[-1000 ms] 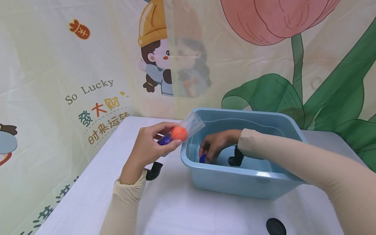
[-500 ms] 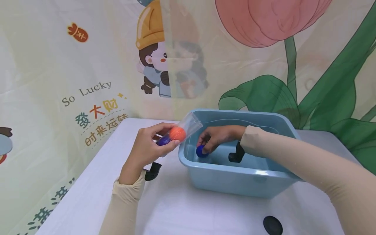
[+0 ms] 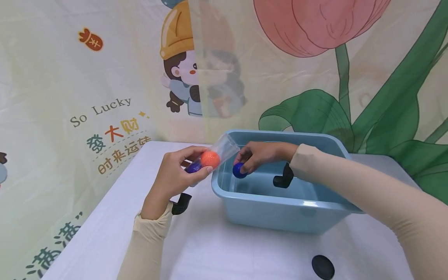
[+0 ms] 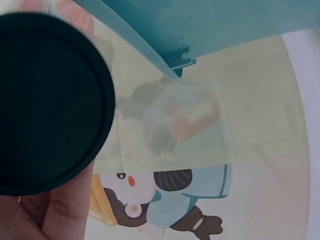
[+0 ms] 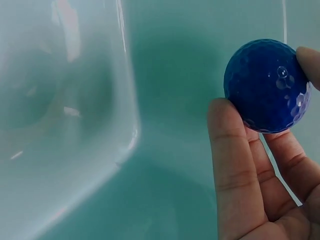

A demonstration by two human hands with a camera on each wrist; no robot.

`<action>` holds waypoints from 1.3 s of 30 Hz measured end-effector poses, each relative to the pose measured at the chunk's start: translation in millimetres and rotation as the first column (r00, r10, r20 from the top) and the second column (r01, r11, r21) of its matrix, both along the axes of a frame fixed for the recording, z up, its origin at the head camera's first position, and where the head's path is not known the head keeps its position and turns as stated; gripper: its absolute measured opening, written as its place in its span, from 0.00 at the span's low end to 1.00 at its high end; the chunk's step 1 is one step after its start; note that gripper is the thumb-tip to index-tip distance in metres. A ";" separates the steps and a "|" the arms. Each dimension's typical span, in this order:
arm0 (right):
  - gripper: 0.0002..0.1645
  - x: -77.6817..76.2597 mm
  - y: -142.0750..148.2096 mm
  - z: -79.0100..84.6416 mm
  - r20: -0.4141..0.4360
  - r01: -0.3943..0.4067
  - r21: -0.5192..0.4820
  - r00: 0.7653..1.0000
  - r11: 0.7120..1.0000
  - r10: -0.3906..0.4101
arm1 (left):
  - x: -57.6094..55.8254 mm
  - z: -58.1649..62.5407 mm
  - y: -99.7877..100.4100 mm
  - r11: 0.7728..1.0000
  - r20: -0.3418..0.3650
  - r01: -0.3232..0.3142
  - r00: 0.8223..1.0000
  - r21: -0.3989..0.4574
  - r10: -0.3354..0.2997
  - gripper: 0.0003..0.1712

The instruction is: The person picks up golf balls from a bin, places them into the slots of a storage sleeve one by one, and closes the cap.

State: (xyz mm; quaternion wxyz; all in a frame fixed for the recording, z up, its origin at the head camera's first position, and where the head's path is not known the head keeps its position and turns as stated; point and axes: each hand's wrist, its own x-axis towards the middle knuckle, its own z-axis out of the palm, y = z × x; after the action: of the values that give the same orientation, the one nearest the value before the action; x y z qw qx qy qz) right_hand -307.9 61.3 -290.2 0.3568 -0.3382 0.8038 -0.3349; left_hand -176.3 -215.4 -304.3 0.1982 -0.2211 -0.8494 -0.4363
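My left hand (image 3: 169, 175) grips a clear plastic tube (image 3: 226, 146) tilted up to the right, left of the basin's rim. Inside it an orange ball (image 3: 210, 159) sits above a dark blue one (image 3: 193, 167). In the left wrist view the tube's round black end (image 4: 52, 105) fills the left side. Over the blue plastic basin (image 3: 276, 199), my right hand (image 3: 262, 153) pinches a blue golf ball (image 3: 239, 170) between thumb and fingers, just below the tube's open end. The ball's dimples (image 5: 265, 87) show in the right wrist view.
A round black lid (image 3: 323, 267) lies on the white table (image 3: 217, 252) near its front edge. A printed cloth (image 3: 297, 77) hangs behind the table. Black wrist camera pieces (image 3: 181, 204) stick out at both cuffs.
My right hand has lifted the blue golf ball from low in the basin up toward the tube's open end. The left hand keeps its hold on the tube, nearly still.
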 end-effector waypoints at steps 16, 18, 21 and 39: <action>0.22 3.8 7.1 23.3 -0.026 0.098 -0.093 0.995 0.991 -0.101 | 0.7 -0.3 -0.1 1.000 -0.013 0.000 1.000 0.005 0.000 0.21; 0.22 4.4 7.8 26.2 -0.036 0.111 -0.109 0.993 0.988 -0.116 | 0.7 -0.1 -0.2 1.000 -0.012 -0.002 1.000 0.001 0.002 0.21; 0.22 5.1 8.7 30.3 -0.040 0.124 -0.146 0.990 0.981 -0.132 | 0.7 0.2 -0.6 1.000 -0.009 -0.007 1.000 -0.001 0.007 0.21; 0.17 15.0 16.6 62.4 0.055 0.192 -0.340 0.981 0.921 -0.185 | 0.8 0.3 -0.7 1.000 0.004 -0.014 1.000 0.000 0.014 0.22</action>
State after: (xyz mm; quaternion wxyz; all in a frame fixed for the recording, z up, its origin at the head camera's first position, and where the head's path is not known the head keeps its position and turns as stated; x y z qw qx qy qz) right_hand -292.9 77.9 -227.8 0.2674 -0.3126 0.7578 -0.5065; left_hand -175.5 -216.1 -304.0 0.1997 -0.2142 -0.8512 -0.4355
